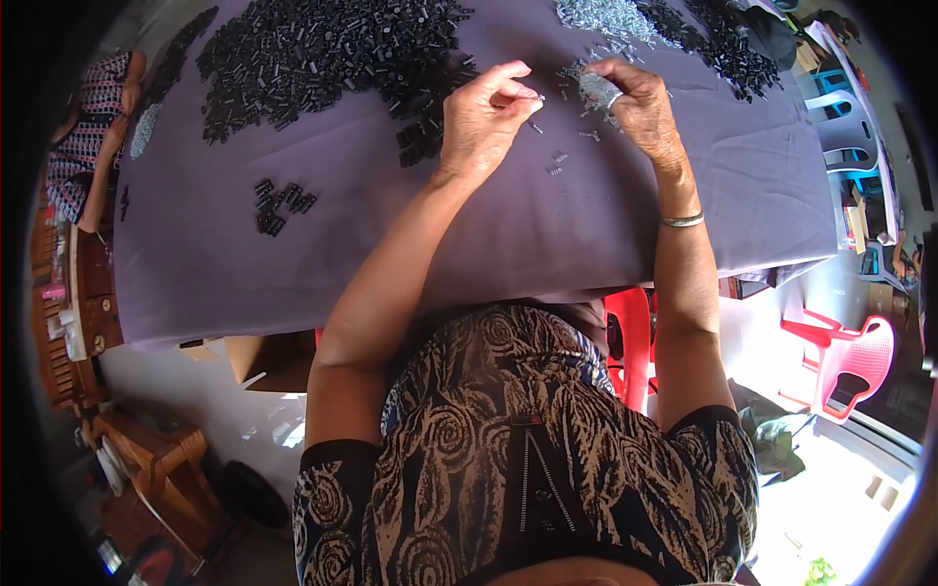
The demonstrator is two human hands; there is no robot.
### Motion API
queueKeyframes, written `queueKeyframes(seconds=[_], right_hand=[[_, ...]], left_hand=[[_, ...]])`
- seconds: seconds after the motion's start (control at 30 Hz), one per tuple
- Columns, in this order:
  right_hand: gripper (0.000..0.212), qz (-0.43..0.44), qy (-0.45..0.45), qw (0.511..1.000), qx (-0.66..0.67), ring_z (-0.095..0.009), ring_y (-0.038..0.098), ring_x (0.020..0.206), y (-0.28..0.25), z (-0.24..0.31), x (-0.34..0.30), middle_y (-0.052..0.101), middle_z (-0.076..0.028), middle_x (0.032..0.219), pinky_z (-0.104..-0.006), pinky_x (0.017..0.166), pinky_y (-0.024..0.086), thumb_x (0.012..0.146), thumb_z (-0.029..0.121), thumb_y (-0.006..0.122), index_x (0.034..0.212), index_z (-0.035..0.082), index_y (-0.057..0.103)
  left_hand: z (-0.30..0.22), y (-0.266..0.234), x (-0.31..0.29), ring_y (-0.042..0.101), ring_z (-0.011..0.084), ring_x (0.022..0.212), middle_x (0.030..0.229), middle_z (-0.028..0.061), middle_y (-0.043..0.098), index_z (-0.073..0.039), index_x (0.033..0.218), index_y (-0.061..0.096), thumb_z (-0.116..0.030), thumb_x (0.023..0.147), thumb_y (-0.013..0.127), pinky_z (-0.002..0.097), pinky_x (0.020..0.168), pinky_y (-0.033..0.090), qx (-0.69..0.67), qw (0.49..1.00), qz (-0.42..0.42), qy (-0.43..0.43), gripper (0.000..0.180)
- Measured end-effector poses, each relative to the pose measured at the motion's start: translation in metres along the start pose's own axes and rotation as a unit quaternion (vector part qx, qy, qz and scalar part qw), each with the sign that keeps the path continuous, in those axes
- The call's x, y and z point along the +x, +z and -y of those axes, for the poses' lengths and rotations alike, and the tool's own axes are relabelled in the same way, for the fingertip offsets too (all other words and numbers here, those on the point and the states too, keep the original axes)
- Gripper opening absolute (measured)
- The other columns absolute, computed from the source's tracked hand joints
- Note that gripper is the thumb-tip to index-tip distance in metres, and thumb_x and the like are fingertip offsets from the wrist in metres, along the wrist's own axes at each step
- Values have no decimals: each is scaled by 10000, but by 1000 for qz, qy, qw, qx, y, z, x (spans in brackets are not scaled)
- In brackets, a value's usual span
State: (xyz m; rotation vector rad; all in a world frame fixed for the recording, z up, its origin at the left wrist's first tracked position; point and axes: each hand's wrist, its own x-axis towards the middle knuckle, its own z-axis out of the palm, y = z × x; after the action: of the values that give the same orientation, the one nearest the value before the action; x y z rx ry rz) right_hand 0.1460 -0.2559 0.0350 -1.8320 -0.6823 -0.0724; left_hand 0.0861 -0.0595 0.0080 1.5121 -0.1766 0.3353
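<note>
My left hand (479, 122) is closed in a pinch above the cloth. A tiny shiny piece (540, 97) shows at its fingertips and looks like a metal spring. To the right, my right hand (642, 112) is curled around a bunch of small silver springs (598, 92); how many of these rest on the cloth beneath I cannot tell. A few loose springs (555, 171) lie on the purple-grey tablecloth (557, 244) just below and between the hands. Nearer me on the left sits a small group of black cylindrical parts (278, 207).
A large heap of black parts (313, 59) covers the table's far left. Toward the far right lie a silver spring heap (611, 21) and another black heap (738, 59). Another person (98, 127) sits beyond the left edge. Red (850, 361) and white chairs (845, 127) stand at right.
</note>
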Motion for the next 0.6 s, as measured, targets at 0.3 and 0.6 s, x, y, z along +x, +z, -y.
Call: queueKeyframes(seconds=[0.3,0.6], right_hand=[[204,1,-23,995,-97,-102,604,789,-4,-5,2,673,-60,849,-232,741,472,772,-5,541,948,-2,643],[210,-24,11,998,-52,-100,588,738,-4,-15,1,663,-54,829,-234,700,477,762,-19,515,926,-21,646]], left_hand=[[4,3,3,618,77,776,845,43,684,-43,1090,616,-16,774,679,228,675,505,116,992,0,38,323],[1,5,2,630,99,724,798,71,682,-4,1011,638,2,764,678,225,681,509,61,998,-14,28,250]])
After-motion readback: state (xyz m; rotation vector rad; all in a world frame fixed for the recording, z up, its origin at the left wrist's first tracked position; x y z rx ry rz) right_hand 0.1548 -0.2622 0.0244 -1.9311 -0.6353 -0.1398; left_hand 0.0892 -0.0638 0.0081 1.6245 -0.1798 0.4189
